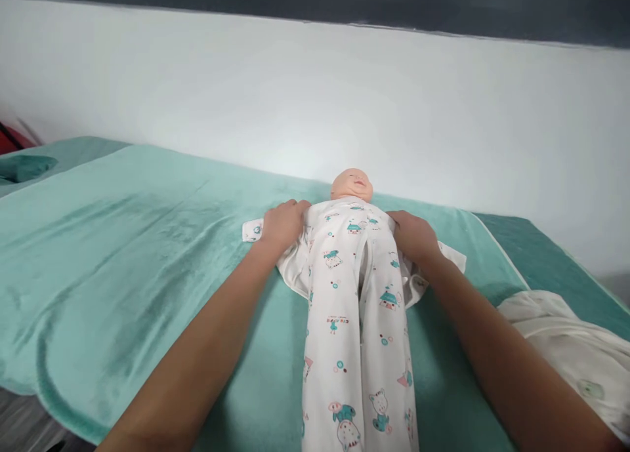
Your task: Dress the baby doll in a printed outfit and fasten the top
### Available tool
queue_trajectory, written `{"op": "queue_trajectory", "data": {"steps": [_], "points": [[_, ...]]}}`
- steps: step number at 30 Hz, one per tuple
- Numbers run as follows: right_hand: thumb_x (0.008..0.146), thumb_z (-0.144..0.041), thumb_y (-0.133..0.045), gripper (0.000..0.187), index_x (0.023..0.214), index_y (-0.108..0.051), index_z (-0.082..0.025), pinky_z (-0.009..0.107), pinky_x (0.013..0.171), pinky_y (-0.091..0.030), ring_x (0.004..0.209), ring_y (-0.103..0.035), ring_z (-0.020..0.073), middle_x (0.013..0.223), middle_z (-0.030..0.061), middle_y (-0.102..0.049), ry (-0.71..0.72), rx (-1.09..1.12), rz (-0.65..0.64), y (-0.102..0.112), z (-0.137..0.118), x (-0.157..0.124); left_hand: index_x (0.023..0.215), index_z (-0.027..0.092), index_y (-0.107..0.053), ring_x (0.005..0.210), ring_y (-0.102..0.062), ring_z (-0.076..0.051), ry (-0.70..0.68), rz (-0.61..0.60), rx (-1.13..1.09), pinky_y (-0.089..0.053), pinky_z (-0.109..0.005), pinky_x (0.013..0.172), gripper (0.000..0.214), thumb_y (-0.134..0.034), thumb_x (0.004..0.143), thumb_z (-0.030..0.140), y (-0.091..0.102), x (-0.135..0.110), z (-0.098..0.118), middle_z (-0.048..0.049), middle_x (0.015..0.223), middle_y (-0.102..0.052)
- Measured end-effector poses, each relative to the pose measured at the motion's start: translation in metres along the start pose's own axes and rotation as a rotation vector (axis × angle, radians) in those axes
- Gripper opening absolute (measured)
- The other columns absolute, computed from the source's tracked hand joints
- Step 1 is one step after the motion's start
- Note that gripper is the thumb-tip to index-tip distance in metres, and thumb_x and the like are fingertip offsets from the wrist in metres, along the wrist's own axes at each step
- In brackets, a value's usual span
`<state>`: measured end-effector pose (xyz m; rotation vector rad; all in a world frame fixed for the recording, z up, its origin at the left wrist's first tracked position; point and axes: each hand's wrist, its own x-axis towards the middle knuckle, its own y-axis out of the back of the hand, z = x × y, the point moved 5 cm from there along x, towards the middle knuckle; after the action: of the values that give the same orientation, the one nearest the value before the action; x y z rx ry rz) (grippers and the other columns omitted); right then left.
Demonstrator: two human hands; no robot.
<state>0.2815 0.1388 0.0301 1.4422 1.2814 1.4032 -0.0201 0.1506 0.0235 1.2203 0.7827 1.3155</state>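
Note:
A baby doll [352,184] lies on its back, its head near the wall. White printed baby pants [339,308] lie over its front, waist end just below the chin and both legs stretched towards me. Beneath the pants, parts of a matching white baby top [295,268] show, with sleeves spread to either side. My left hand [285,224] is closed at the left corner of the pants' waist, over the top's sleeve. At the opposite corner, my right hand [414,234] is also closed on the waist; its fingertips are mostly hidden.
A turquoise plush blanket [123,262] covers the surface under the doll. Crumpled white cloth [566,340] lies at the right, partly behind my right forearm. A white wall [246,91] rises directly behind the doll. Something red [14,139] shows at the far left edge.

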Motion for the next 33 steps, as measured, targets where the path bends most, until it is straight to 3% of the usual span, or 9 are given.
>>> {"op": "queue_trajectory", "data": {"steps": [4,8,11,14,16,19,23,28,33], "points": [[0.083,-0.014,-0.042,0.051,0.120,-0.073,-0.030,0.043,0.084,-0.048,0.108,-0.065,0.0323,0.125,0.0056,-0.071,-0.177,0.072,-0.073,0.000,0.025,-0.001,0.127,0.036,-0.063,0.106,-0.064,-0.025,0.109,0.046,-0.091,-0.049,-0.035,0.081,0.042,-0.035,0.098,0.024,0.001,-0.004,-0.019,-0.0034,0.120,-0.069],[0.084,-0.016,-0.044,0.047,0.122,-0.071,-0.022,0.050,0.099,-0.047,0.118,-0.061,0.0330,0.131,0.0104,-0.067,-0.173,0.203,0.116,0.021,0.009,0.000,0.130,0.033,-0.062,0.111,-0.064,-0.026,0.126,0.088,-0.125,-0.049,-0.037,0.086,0.043,-0.036,0.097,0.025,-0.003,-0.007,-0.020,-0.0056,0.122,-0.069],[0.087,-0.022,-0.048,0.042,0.124,-0.067,-0.018,0.047,0.106,-0.045,0.120,-0.060,0.0282,0.131,0.0109,-0.066,-0.016,0.380,0.227,0.042,-0.045,0.009,0.130,0.032,-0.062,0.112,-0.064,-0.027,0.128,0.110,-0.108,-0.049,-0.038,0.087,0.042,-0.036,0.098,0.024,-0.005,-0.007,-0.017,-0.0061,0.121,-0.069],[0.091,-0.029,-0.051,0.039,0.127,-0.063,-0.021,0.042,0.102,-0.047,0.121,-0.059,0.0269,0.133,0.0083,-0.066,0.193,0.398,-0.005,0.041,-0.123,0.027,0.130,0.033,-0.061,0.114,-0.064,-0.026,0.127,0.124,-0.087,-0.048,-0.037,0.088,0.042,-0.035,0.098,0.024,-0.004,-0.007,-0.016,-0.0051,0.121,-0.070],[0.091,-0.029,-0.052,0.041,0.129,-0.060,-0.018,0.038,0.094,-0.049,0.119,-0.060,0.0274,0.135,0.0107,-0.063,0.286,0.248,-0.170,0.030,-0.170,0.036,0.131,0.033,-0.060,0.116,-0.063,-0.025,0.126,0.122,-0.085,-0.048,-0.036,0.089,0.042,-0.035,0.098,0.025,-0.004,-0.007,-0.017,-0.0043,0.122,-0.070],[0.089,-0.020,-0.052,0.034,0.121,-0.061,-0.015,0.037,0.083,-0.050,0.108,-0.063,0.0297,0.125,0.0158,-0.065,0.329,-0.059,-0.318,0.009,-0.207,0.043,0.130,0.034,-0.060,0.115,-0.063,-0.024,0.118,0.114,-0.092,-0.048,-0.035,0.088,0.040,-0.035,0.099,0.026,-0.006,-0.007,-0.018,-0.0034,0.122,-0.070],[0.081,-0.009,-0.056,0.036,0.117,-0.061,-0.014,0.040,0.085,-0.047,0.112,-0.058,0.0333,0.124,0.0184,-0.062,0.375,-0.165,-0.311,0.003,-0.206,0.042,0.128,0.031,-0.060,0.113,-0.063,-0.027,0.088,0.145,-0.083,-0.048,-0.038,0.087,0.040,-0.034,0.099,0.024,-0.003,-0.008,-0.019,-0.0051,0.121,-0.070],[0.078,-0.017,-0.065,0.034,0.112,-0.061,-0.017,0.037,0.072,-0.048,0.109,-0.057,0.0327,0.121,0.0165,-0.060,0.390,-0.246,-0.371,0.008,-0.186,0.042,0.128,0.031,-0.059,0.112,-0.064,-0.025,0.140,0.133,-0.128,-0.049,-0.037,0.086,0.041,-0.034,0.097,0.019,0.002,-0.012,-0.024,-0.0047,0.120,-0.070],[0.077,-0.013,-0.062,0.030,0.107,-0.063,-0.017,0.035,0.068,-0.045,0.100,-0.061,0.0302,0.115,0.0155,-0.064,0.439,-0.278,-0.351,0.006,-0.198,0.048,0.126,0.031,-0.059,0.115,-0.064,-0.024,0.158,0.128,-0.172,-0.049,-0.037,0.090,0.040,-0.035,0.097,0.019,0.000,-0.010,-0.027,-0.0044,0.122,-0.070]]}}
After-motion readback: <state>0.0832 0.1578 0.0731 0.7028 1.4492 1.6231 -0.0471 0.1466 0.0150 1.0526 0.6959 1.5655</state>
